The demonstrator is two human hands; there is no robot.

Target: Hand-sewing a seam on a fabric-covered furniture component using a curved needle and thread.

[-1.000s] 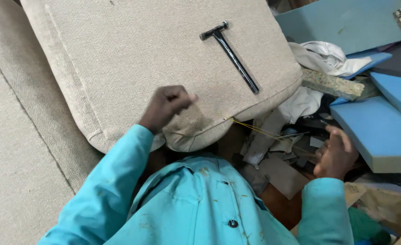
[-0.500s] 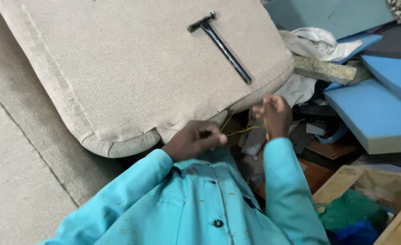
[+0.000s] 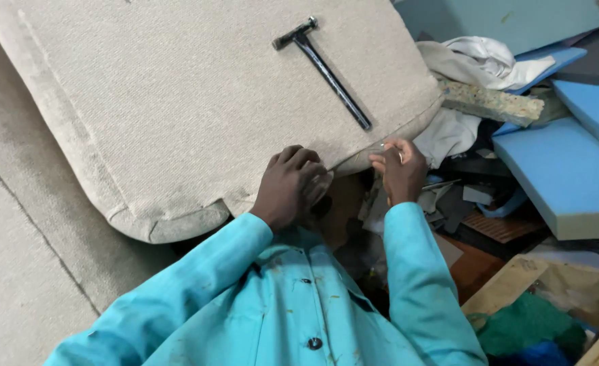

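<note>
head view, looking down. large beige woven-fabric upholstered cushion point(image 3: 197, 115) lies tilted across the middle and far part of the scene, resting on a beige fabric surface point(image 3: 21, 271) at left. its near edge overhangs just in front of the person in the turquoise work shirt point(image 3: 279, 312)

left hand point(image 3: 289, 186): fingers curled, clenched on the near edge of the cushion, gripping the fabric at the open corner where the cover looks loose and folded under

right hand point(image 3: 400, 169): just right of the left hand, at the same near edge, fingertips pinched together on something small and pale; cannot tell whether it is a needle, thread or a fastener. hand touches or nearly touches the seam line

black metal hammer with slim handle point(image 3: 323, 68) lies loose on top of the cushion, far side, head pointing far-left, well apart from both hands

right of scene: blue foam slabs point(image 3: 557, 176), a strip of speckled chip foam point(image 3: 492, 102), crumpled white cloth point(image 3: 489, 57), dark scraps on the floor, green cloth point(image 3: 530, 325) near right

judgement on progress: cover is on and seams along left and near-left edges look closed; the near edge between the hands appears unfinished, so closing it seems left to do; hammer not in use
</note>
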